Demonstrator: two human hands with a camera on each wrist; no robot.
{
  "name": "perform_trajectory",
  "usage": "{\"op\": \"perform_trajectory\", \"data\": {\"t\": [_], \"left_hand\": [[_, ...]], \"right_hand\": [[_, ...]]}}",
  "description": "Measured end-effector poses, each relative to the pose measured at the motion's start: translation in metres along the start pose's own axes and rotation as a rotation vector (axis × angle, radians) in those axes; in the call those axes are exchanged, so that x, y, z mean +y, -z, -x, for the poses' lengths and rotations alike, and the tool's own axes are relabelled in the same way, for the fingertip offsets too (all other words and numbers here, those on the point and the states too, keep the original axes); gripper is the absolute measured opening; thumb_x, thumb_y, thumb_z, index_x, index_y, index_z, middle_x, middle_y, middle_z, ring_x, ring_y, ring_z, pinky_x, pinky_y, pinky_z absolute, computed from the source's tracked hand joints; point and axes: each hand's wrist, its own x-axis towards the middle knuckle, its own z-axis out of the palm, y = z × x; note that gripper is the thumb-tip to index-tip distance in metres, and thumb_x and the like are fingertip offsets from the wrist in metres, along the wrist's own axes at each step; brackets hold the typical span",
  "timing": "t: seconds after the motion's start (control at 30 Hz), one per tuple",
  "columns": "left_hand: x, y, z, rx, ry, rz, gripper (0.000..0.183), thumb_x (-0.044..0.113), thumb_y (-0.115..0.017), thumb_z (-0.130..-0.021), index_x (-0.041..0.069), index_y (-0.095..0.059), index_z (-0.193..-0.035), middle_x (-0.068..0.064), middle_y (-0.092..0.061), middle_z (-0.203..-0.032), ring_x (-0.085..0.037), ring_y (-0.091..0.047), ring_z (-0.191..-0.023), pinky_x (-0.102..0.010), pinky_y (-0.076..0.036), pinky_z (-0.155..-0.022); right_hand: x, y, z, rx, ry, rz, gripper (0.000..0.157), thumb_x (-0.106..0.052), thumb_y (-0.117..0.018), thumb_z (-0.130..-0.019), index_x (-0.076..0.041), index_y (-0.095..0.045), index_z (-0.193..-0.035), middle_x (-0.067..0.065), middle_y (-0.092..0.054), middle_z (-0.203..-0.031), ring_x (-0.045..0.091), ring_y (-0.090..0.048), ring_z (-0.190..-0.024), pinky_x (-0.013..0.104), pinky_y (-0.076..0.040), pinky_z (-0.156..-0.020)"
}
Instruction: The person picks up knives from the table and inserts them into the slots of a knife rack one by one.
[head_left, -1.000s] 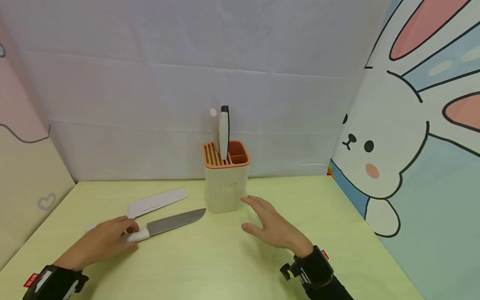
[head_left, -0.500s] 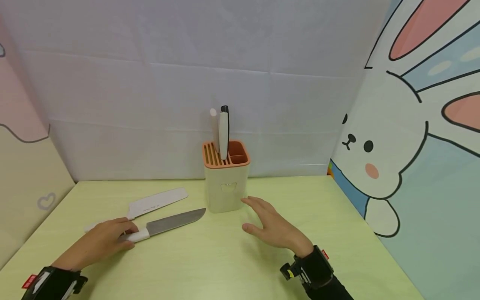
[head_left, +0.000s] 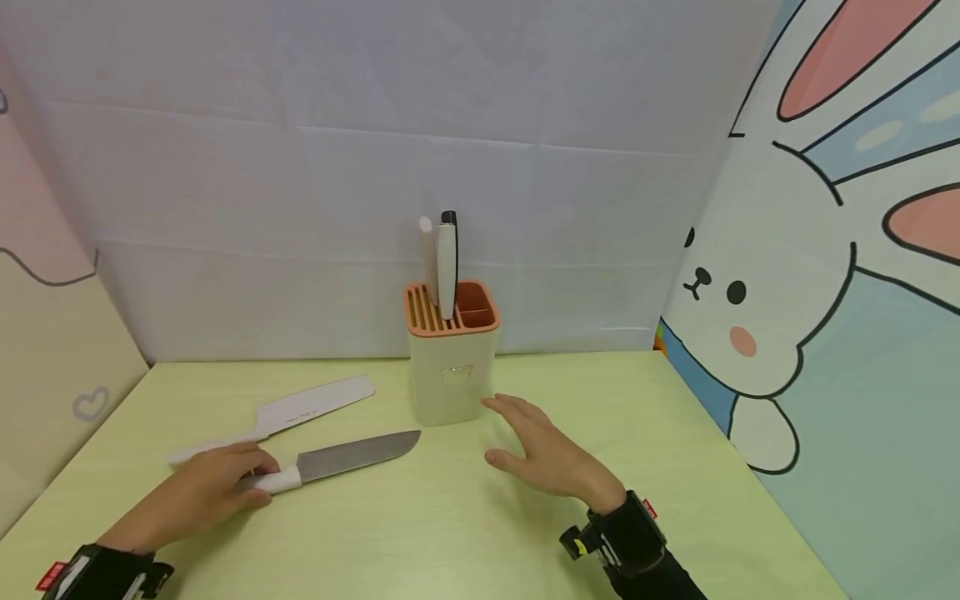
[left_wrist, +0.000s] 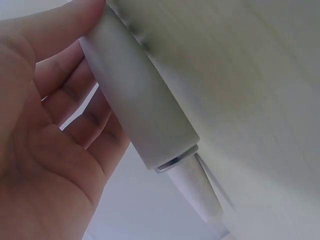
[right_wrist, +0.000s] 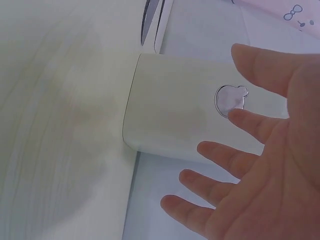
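In the head view, a kitchen knife with a wide grey blade (head_left: 360, 455) lies toward the left of the table. My left hand (head_left: 213, 492) holds its white handle (head_left: 281, 481), with thumb and fingers on either side of the handle (left_wrist: 140, 95) in the left wrist view. Just behind lies a second knife with a pale, squarish blade (head_left: 315, 403), its handle partly covered by the left hand. At the middle back stands a cream knife block (head_left: 453, 387). Beside its right front my right hand (head_left: 547, 454) hovers, fingers spread and holding nothing.
The block's orange slotted top (head_left: 427, 321) bears a white-and-black handle (head_left: 447, 271) and a pale pink handle (head_left: 428, 258), both upright. A white sheet (head_left: 225, 183) hangs behind the light yellow table (head_left: 420, 533). A cartoon-printed panel (head_left: 825, 375) rises at the right.
The grey-bladed knife has shifted slightly, its tip swinging toward the near side and a little right. My left fingers have drawn closer round its handle. The right hand stays nearly still.
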Motion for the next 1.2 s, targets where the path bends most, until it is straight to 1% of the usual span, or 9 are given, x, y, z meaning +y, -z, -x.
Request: {"op": "perform_trajectory", "data": {"t": [0.2,0.27,0.43,0.5,0.7,0.87,1.2], "left_hand": [[0.006,0.0,-0.004,0.011,-0.024,0.02,0.032,0.028,-0.082,-0.073,0.03,-0.063,-0.099,0.021,-0.055,-0.096,0.0,-0.052,-0.082,-0.027,-0.05,-0.068],[0.009,-0.001,-0.006,0.017,-0.029,0.023,0.034,0.027,-0.083,-0.073,0.03,-0.063,-0.099,0.021,-0.056,-0.097,0.0,-0.052,-0.083,-0.027,-0.05,-0.069],[0.016,-0.005,-0.013,0.042,-0.073,0.025,0.033,0.025,-0.083,-0.073,0.028,-0.063,-0.1,0.02,-0.056,-0.098,0.0,-0.052,-0.083,-0.027,-0.049,-0.07],[0.018,-0.006,-0.016,0.04,-0.085,0.03,0.032,0.025,-0.082,-0.074,0.028,-0.063,-0.1,0.019,-0.056,-0.098,-0.001,-0.052,-0.083,-0.028,-0.049,-0.07],[0.025,-0.009,-0.024,0.017,-0.075,0.04,0.03,0.026,-0.08,-0.076,0.028,-0.064,-0.101,0.019,-0.056,-0.099,0.0,-0.053,-0.086,-0.029,-0.05,-0.071],[0.03,-0.012,-0.032,0.009,-0.084,0.055,0.03,0.025,-0.08,-0.077,0.028,-0.064,-0.102,0.02,-0.055,-0.099,0.0,-0.054,-0.087,-0.03,-0.051,-0.071],[0.046,-0.021,-0.051,-0.014,-0.074,0.094,0.027,0.026,-0.079,-0.078,0.029,-0.064,-0.101,0.02,-0.054,-0.097,0.002,-0.051,-0.084,-0.027,-0.05,-0.071]], "right_hand": [[0.0,0.0,0.0,0.003,0.007,0.012,0.065,-0.038,-0.059,-0.096,-0.021,-0.027,-0.149,0.0,-0.024,-0.152,0.017,-0.02,-0.137,0.049,-0.03,-0.107],[0.0,0.0,0.0,0.001,0.007,0.015,0.065,-0.038,-0.059,-0.096,-0.021,-0.027,-0.149,0.001,-0.024,-0.152,0.017,-0.019,-0.137,0.049,-0.03,-0.107],[0.001,-0.001,0.0,-0.009,-0.002,0.02,0.066,-0.037,-0.06,-0.095,-0.022,-0.026,-0.15,0.002,-0.022,-0.153,0.018,-0.019,-0.138,0.049,-0.03,-0.106],[0.001,-0.001,0.0,-0.013,-0.008,0.018,0.066,-0.037,-0.061,-0.095,-0.023,-0.026,-0.15,0.001,-0.022,-0.153,0.018,-0.018,-0.138,0.049,-0.03,-0.106],[0.001,-0.001,0.0,-0.02,-0.018,0.016,0.065,-0.037,-0.06,-0.095,-0.024,-0.026,-0.15,0.001,-0.021,-0.153,0.018,-0.017,-0.138,0.049,-0.03,-0.107],[-0.001,-0.001,0.001,-0.017,-0.017,0.015,0.065,-0.036,-0.06,-0.095,-0.024,-0.026,-0.15,0.001,-0.021,-0.153,0.018,-0.018,-0.138,0.048,-0.031,-0.107],[-0.002,-0.001,0.002,-0.016,-0.008,0.017,0.064,-0.036,-0.06,-0.096,-0.021,-0.027,-0.149,0.002,-0.021,-0.153,0.019,-0.018,-0.138,0.049,-0.031,-0.106]]}}
